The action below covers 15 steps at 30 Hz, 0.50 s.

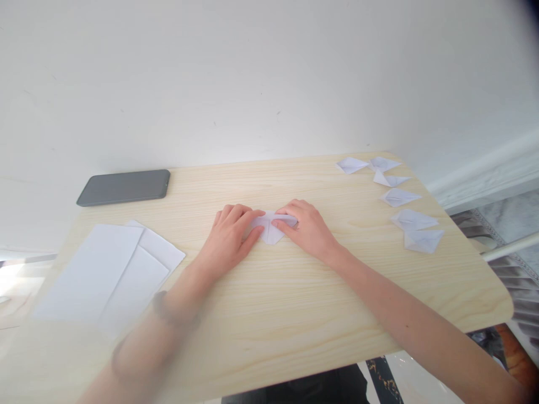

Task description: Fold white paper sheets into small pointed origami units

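Head view: both hands [269, 233] press folded paper [269, 230] flat.

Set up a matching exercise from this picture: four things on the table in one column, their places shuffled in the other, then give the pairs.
Things
1. grey phone
2. flat sheets
3. small folded pieces
4. half-folded paper

Places on the table
A. in a row along the right edge
B. in the middle, under the left hand and right hand
C. far left corner
D. near left side

Pairs: 1-C, 2-D, 3-A, 4-B
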{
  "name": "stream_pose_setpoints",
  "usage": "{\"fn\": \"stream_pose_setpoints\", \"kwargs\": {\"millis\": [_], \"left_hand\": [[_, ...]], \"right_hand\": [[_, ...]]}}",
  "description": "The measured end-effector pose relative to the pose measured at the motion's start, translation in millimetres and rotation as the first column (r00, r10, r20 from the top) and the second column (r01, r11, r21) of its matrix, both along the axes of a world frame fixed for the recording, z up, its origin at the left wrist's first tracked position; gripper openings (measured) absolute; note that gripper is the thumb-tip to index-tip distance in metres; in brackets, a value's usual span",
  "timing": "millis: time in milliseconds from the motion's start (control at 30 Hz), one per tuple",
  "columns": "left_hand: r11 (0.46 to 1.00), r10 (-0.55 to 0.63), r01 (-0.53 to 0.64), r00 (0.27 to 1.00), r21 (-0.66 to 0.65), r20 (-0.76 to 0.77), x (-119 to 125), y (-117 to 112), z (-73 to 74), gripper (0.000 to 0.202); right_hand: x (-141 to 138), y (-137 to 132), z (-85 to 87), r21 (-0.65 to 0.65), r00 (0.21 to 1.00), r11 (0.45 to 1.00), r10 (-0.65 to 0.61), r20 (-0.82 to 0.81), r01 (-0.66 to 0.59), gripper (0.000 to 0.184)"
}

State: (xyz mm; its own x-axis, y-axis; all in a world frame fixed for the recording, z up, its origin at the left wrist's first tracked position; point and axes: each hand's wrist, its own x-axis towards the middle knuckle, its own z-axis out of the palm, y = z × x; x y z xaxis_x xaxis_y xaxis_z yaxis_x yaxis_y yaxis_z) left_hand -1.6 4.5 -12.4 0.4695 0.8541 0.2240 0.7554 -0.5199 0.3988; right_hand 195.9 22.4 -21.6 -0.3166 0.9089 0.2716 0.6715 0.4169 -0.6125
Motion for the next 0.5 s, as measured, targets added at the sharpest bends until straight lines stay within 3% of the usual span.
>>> {"fn": "stream_pose_setpoints", "kwargs": {"millis": [300,400,500], "left_hand": [[0.987,0.072,-0.065,0.997,0.144,-0.04,5.0,2.2,-5.6,0.021],[0.972,0.047,-0.033,0.997,0.233,-0.054,3.0,1.5,-4.9,0.019],[0.954,0.023,0.011,0.994,0.299,-0.108,1.3,0.3,-2.3,0.018]], "right_hand": [[17.9,2.5,2.3,-0.038,0.98,0.982,0.184,-0.076,-0.187,0.017],[20.6,-0.5,0.6,0.038,0.977,0.978,0.206,-0.061,-0.204,0.018],[22.5,-6.2,-0.7,0.156,0.969,0.957,0.24,0.055,-0.246,0.022]]}}
